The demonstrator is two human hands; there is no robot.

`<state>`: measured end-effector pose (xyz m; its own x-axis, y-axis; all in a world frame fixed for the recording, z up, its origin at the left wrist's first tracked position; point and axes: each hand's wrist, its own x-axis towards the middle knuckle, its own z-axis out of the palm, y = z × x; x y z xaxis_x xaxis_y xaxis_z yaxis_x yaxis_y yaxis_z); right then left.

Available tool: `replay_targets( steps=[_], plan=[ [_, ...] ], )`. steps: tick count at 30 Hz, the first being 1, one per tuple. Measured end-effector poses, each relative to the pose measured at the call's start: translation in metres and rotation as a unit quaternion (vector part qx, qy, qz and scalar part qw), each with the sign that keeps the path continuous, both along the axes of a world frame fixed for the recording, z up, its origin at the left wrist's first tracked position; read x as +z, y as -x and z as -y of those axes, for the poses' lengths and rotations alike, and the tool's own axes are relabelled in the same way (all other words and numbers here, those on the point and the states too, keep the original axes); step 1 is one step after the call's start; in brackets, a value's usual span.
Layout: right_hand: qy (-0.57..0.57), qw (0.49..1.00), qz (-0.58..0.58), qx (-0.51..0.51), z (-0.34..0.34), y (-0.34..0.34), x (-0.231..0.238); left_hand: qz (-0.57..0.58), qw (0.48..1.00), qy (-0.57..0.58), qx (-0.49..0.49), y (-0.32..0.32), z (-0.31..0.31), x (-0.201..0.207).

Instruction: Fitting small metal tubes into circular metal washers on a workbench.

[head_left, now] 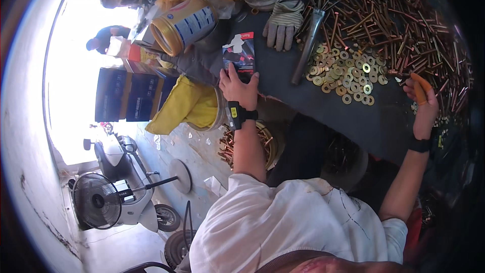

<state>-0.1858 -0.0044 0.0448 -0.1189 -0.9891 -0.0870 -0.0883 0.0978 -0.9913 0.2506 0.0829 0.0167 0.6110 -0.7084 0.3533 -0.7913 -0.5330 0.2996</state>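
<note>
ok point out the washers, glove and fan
washers [348, 75]: head view, middle of the loose pile
glove [284, 24]: head view, middle of its striped back
fan [98, 200]: head view, hub of the round grille

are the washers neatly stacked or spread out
Spread out: the washers lie in a loose, overlapping patch on the dark tabletop, many showing their holes.

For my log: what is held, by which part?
Left hand touches the near end of a packet; whether it grips, or right hand holds anything, cannot be told.
</note>
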Motion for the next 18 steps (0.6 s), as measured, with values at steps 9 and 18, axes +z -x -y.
replay_targets(
  steps=[9, 18],
  plan=[
    [0.0, 1.0, -0.014, 0.009, 0.003, -0.006, -0.004, -0.71, 0.622, 0.277, -0.181, -0.054, -0.015, 0.032],
    [0.002, 1.0, 0.016, 0.024, 0.008, -0.011, -0.005, -0.828, 0.415, 0.256, -0.277, -0.052, -0.008, 0.033]
  ],
)
